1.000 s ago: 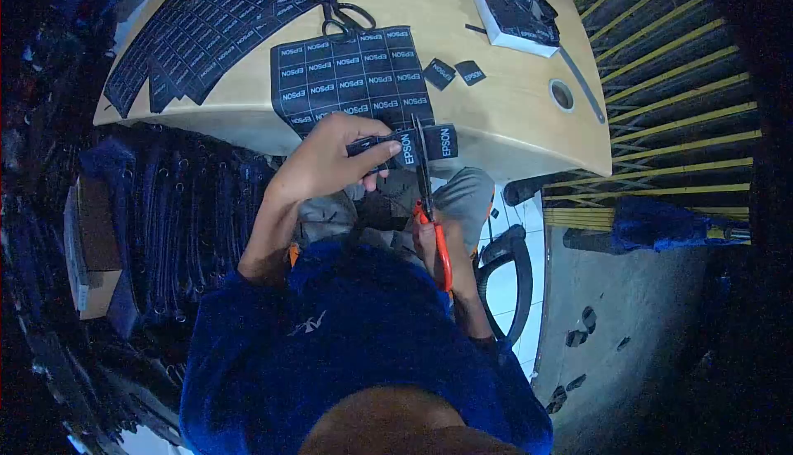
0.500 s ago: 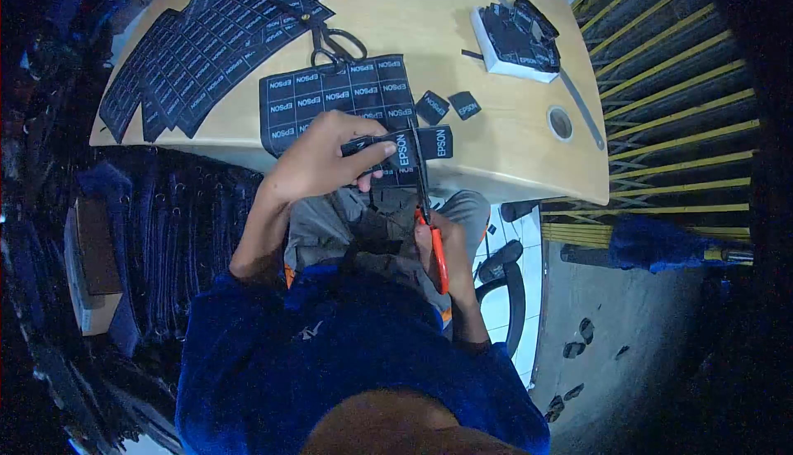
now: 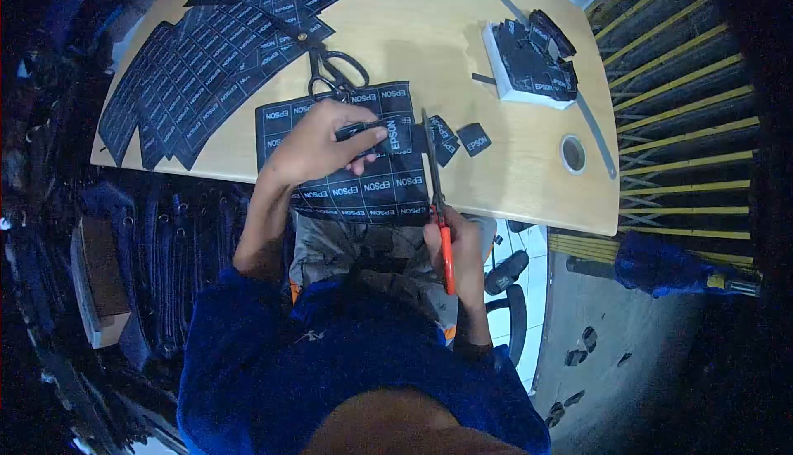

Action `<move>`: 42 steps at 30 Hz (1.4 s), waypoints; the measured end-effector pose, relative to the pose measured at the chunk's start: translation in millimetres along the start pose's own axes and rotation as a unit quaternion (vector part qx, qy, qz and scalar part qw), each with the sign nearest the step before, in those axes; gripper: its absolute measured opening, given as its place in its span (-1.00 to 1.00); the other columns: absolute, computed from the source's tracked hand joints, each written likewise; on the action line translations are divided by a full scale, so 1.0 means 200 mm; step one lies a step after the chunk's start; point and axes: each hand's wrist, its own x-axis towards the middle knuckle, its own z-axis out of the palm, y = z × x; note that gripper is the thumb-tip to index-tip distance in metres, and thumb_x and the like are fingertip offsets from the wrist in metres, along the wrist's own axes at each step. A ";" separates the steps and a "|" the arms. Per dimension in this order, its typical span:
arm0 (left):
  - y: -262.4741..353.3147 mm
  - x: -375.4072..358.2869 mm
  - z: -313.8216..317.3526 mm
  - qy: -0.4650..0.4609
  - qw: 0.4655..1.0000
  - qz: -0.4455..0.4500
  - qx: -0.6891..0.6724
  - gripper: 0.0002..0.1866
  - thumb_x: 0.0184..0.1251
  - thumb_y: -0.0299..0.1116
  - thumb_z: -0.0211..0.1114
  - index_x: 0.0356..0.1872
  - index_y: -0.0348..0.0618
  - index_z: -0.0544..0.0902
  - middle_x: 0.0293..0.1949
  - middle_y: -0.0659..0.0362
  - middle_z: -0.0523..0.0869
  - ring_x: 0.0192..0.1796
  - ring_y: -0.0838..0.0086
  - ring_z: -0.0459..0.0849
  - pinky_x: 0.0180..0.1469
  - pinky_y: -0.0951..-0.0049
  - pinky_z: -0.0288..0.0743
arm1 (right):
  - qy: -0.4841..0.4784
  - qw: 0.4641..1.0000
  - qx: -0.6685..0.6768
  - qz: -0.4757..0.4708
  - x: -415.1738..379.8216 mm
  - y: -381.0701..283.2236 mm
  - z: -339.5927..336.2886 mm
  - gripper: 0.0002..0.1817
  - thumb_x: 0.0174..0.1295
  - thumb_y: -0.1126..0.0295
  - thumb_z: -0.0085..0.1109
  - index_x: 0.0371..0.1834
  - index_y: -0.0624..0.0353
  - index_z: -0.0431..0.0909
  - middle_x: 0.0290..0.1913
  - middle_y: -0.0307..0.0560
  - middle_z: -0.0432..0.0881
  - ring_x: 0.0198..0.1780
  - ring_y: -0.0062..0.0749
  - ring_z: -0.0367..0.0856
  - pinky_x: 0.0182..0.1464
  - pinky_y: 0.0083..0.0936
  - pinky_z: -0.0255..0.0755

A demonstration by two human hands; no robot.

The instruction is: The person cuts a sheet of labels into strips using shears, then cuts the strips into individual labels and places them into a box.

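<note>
My left hand [image 3: 324, 143] is closed, pinching a black strip of EPSON labels [image 3: 394, 136] above a larger black sheet of EPSON labels [image 3: 376, 188]. In my right hand [image 3: 462, 248] is a pair of scissors [image 3: 447, 248] with orange-red handles, fingers wrapped round them. Their blades point away from me, beside the strip's right end. Cut label pieces [image 3: 475, 139] lie on the table just right of the blades, some overlapping. Part of the strip is hidden inside my left hand.
Black-handled scissors [image 3: 339, 75] lie behind the sheet. More uncut label sheets [image 3: 206, 75] spread over the table's left side. A white box [image 3: 504, 75] heaped with cut pieces stands at the right, near a round hole [image 3: 572, 154] in the table [image 3: 512, 187].
The label piece that stuck out past the blades is off the strip, and the pieces on the table now overlap. The scissors have moved slightly right of the strip. The view has shifted a little.
</note>
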 end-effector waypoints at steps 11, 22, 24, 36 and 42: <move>0.01 -0.23 0.24 -0.106 0.990 0.043 -0.079 -0.81 0.31 -0.40 0.13 -0.37 -0.34 0.58 -0.61 0.20 0.60 -0.59 0.63 0.60 -0.55 0.61 0.46 | 0.144 0.978 0.144 -0.035 -0.13 -0.08 0.14 -0.82 0.08 0.49 0.27 -0.36 0.24 0.43 -0.44 -0.37 0.42 -0.39 -0.76 0.36 -0.33 -0.80 0.27; 0.05 -0.47 0.29 -0.067 0.995 0.002 -0.073 -0.81 0.28 -0.38 0.18 -0.36 -0.33 0.61 -0.56 0.20 0.62 -0.56 0.64 0.62 -0.55 0.67 0.41 | 0.149 0.965 0.198 -0.086 -0.28 -0.12 0.15 -0.87 0.16 0.50 0.17 -0.38 0.21 0.38 -0.52 -0.41 0.35 -0.51 -0.84 0.26 -0.51 -0.82 0.14; 0.05 -0.52 0.29 -0.051 0.995 0.000 -0.087 -0.82 0.29 -0.38 0.18 -0.35 -0.34 0.61 -0.55 0.20 0.63 -0.56 0.64 0.61 -0.55 0.67 0.41 | 0.144 0.966 0.207 -0.062 -0.31 -0.13 0.13 -0.86 0.16 0.50 0.17 -0.38 0.21 0.38 -0.52 -0.40 0.36 -0.51 -0.84 0.27 -0.51 -0.82 0.14; 0.04 -0.55 0.29 0.062 0.989 0.045 -0.125 -0.85 0.29 -0.46 0.16 -0.30 -0.39 0.60 -0.53 0.20 0.63 -0.56 0.68 0.56 -0.52 0.68 0.44 | 0.045 0.963 0.259 -0.050 -0.56 0.19 0.13 -0.76 0.32 0.17 -0.08 -0.29 0.12 0.33 -0.47 -0.33 0.34 -0.54 -0.73 0.31 -0.61 -0.87 0.17; 0.05 -0.51 0.29 0.079 0.986 0.056 -0.132 -0.85 0.28 -0.47 0.18 -0.31 -0.39 0.61 -0.55 0.20 0.63 -0.56 0.69 0.56 -0.53 0.68 0.43 | -0.089 0.991 0.096 -0.008 -0.72 0.27 0.15 -0.60 0.19 0.17 -0.06 -0.10 0.30 0.26 -0.34 -0.16 0.35 -0.37 -0.45 0.33 -0.25 -0.51 0.29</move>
